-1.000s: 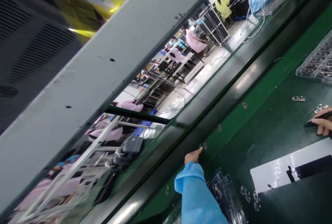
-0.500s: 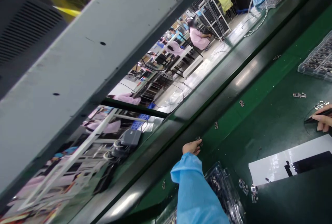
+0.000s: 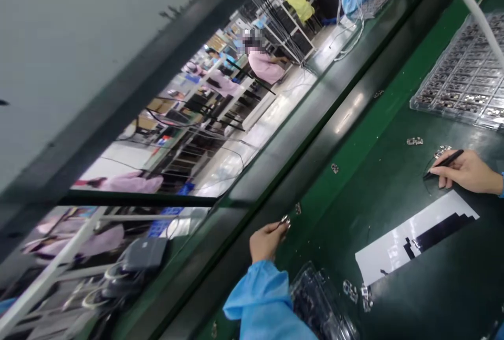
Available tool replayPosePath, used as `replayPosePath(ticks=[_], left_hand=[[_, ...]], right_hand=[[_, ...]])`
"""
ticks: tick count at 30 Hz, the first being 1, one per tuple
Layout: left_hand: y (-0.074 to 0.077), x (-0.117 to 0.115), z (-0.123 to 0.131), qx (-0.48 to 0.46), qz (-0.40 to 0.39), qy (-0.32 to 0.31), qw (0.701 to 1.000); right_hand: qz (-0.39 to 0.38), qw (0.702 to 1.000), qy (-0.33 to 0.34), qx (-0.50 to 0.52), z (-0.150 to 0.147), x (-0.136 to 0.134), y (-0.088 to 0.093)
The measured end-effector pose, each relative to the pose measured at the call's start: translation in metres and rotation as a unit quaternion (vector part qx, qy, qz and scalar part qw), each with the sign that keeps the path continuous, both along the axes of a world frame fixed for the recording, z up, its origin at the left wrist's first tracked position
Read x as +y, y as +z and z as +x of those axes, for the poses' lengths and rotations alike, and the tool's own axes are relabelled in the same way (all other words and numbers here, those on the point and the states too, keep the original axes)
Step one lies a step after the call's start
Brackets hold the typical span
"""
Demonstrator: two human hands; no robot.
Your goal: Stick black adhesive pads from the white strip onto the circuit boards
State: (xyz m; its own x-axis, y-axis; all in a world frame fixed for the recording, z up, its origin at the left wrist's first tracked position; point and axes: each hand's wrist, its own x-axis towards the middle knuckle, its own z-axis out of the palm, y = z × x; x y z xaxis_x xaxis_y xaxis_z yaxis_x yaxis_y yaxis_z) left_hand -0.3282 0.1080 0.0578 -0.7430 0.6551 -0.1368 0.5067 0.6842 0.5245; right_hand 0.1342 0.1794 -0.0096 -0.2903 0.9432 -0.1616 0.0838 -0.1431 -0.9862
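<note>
- Silvery board (image 3: 285, 220) is now pinched by the left hand (image 3: 268, 240), brought nearer the loose board (image 3: 298, 208) just beyond its fingertips.
- Black pen-like tool (image 3: 449, 161) is still pinched by the right hand (image 3: 470, 170).

Blue sleeve (image 3: 268, 298), black tool (image 3: 451, 158), black-and-white sheet (image 3: 423, 224), green tabletop (image 3: 437, 293)

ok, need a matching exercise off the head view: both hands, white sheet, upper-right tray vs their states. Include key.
Column 1
1. Left hand
2. Right hand
3. White sheet
4. Upper-right tray

Column 2
A. Lies on the green surface with black pieces on it
B. Holds a slim black tool
C. Filled with rows of small components
D. Pinches a small shiny part

Pairs: 1-D, 2-B, 3-A, 4-C
</note>
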Motion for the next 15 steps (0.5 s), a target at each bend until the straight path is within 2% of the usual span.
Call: replayPosePath(ticks=[2,6,9,11,15], left_hand=[[-0.008,-0.002,0.019,-0.042,-0.014,-0.04,0.998],[-0.027,-0.014,0.077,-0.121,-0.052,-0.136,0.982],[-0.032,-0.027,0.107,-0.148,-0.094,-0.19,0.966],[-0.027,-0.036,0.109,-0.138,-0.115,-0.209,0.961],[-0.01,-0.052,0.088,-0.086,-0.149,-0.215,0.961]], right_hand=[[0.003,1.0,-0.001,-0.001,0.001,0.001,-0.002],[0.015,1.0,0.006,0.005,0.003,0.003,-0.004],[0.023,1.0,0.006,0.003,0.003,0.003,-0.001],[0.022,1.0,0.008,0.003,0.002,0.003,0.001],[0.005,1.0,0.009,0.019,0.0,0.003,0.001]])
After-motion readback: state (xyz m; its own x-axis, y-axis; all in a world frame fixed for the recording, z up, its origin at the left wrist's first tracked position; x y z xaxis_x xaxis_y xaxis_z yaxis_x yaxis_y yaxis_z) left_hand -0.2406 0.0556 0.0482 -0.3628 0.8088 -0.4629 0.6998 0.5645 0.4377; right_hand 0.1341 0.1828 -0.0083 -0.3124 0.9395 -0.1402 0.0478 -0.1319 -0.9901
